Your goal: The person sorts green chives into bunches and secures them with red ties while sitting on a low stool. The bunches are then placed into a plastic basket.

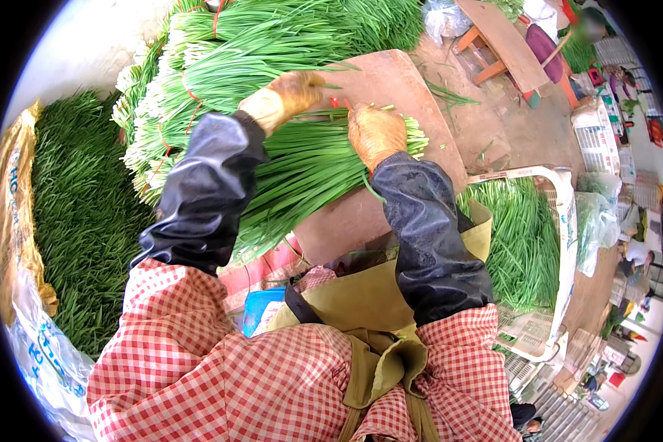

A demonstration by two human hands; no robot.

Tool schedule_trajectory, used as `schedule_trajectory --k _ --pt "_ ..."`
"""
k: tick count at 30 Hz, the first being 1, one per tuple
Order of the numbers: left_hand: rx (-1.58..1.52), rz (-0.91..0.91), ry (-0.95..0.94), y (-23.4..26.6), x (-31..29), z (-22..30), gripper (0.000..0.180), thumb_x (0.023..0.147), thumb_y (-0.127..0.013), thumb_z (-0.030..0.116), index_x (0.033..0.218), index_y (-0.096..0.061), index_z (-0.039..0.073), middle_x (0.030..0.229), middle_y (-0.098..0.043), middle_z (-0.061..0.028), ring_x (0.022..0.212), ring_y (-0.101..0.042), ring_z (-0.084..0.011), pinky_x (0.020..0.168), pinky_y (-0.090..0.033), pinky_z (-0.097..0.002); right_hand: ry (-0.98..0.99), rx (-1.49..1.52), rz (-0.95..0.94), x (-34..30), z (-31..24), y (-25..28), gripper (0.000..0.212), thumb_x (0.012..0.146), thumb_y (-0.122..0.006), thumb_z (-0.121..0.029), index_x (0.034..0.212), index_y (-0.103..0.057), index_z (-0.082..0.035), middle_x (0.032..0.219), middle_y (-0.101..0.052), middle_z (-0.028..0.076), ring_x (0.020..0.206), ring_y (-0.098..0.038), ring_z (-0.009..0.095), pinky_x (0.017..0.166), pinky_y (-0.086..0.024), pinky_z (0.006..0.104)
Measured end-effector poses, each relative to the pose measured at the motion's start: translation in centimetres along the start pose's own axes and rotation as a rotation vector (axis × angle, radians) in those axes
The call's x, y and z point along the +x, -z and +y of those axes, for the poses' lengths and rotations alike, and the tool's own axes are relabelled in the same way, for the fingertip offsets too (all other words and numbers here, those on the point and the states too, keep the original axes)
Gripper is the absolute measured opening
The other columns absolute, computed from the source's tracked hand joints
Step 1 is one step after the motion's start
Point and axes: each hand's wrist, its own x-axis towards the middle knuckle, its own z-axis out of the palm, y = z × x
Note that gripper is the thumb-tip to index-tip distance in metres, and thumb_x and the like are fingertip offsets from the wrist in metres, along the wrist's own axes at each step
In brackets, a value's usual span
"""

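A bundle of garlic chives (295, 166) lies across a brown board (368, 214), its pale cut ends to the right and its leaves fanning toward the lower left. Wrapped round the bundle near the cut ends is my right hand (377, 136), in a tan glove. My left hand (281, 102), gloved alike, is raised just over the leaves with its fingers curled closed; whatever it may pinch is hidden. Between the two hands a bit of red tie (337, 102) shows above the stalks.
Tied chive bundles (199, 81) are piled at the back left. Beside my left arm stands a sack of loose chives (81, 214). A white-framed basket (563, 221) of chives is on the right. Farther off is a wooden bench (504, 44).
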Motion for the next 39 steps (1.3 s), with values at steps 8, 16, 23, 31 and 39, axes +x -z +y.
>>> schedule_trajectory --k 8,16,23,31,39 --pt "-0.446 0.407 0.041 -8.0 4.1 -5.6 0.027 0.084 -0.063 0.014 0.107 -0.061 0.0 0.095 -0.067 -0.0088 0.084 -0.063 -0.0181 0.076 -0.049 -0.029 0.08 0.019 0.228 -2.1 0.1 -0.3 0.023 0.084 -0.055 -0.024 0.07 -0.058 -0.007 0.061 -0.06 0.015 0.06 -0.061 0.036 0.06 -0.048 0.0466" --pt "0.016 0.343 0.135 -8.9 1.9 -2.5 0.028 0.08 -0.068 0.026 0.097 -0.067 0.003 0.082 -0.067 -0.0153 0.075 -0.064 -0.0226 0.07 -0.049 -0.0352 0.11 0.112 0.288 -4.0 0.4 -0.1 0.019 0.083 -0.056 -0.02 0.074 -0.059 -0.004 0.075 -0.062 0.013 0.076 -0.063 0.03 0.069 -0.047 0.0411" --pt "0.156 0.332 0.132 -9.3 1.0 -1.2 0.028 0.086 -0.061 0.027 0.101 -0.064 0.003 0.094 -0.067 -0.0149 0.083 -0.062 -0.0247 0.076 -0.047 -0.0348 0.059 0.176 0.274 -3.2 0.8 -0.2 0.022 0.083 -0.054 -0.022 0.083 -0.064 -0.002 0.119 -0.059 0.016 0.098 -0.059 0.032 0.084 -0.047 0.0421" --pt "-0.117 0.388 -0.122 -9.7 1.2 -3.2 0.031 0.085 -0.062 0.025 0.104 -0.064 0.001 0.088 -0.067 -0.0184 0.079 -0.064 -0.0226 0.073 -0.047 -0.0341 -0.043 0.003 -0.028 -0.5 0.6 -0.6 0.026 0.083 -0.053 -0.027 0.09 -0.069 -0.008 0.127 -0.055 0.014 0.107 -0.057 0.031 0.086 -0.047 0.0425" --pt "-0.185 0.337 0.033 -9.3 1.4 -3.3 0.026 0.081 -0.067 0.025 0.095 -0.068 0.002 0.078 -0.067 -0.0151 0.069 -0.062 -0.0191 0.067 -0.048 -0.0339 -0.09 -0.085 -0.063 0.7 0.7 -1.4 0.037 0.086 -0.05 -0.03 0.107 -0.066 -0.005 0.111 -0.064 0.016 0.095 -0.063 0.032 0.083 -0.048 0.042"
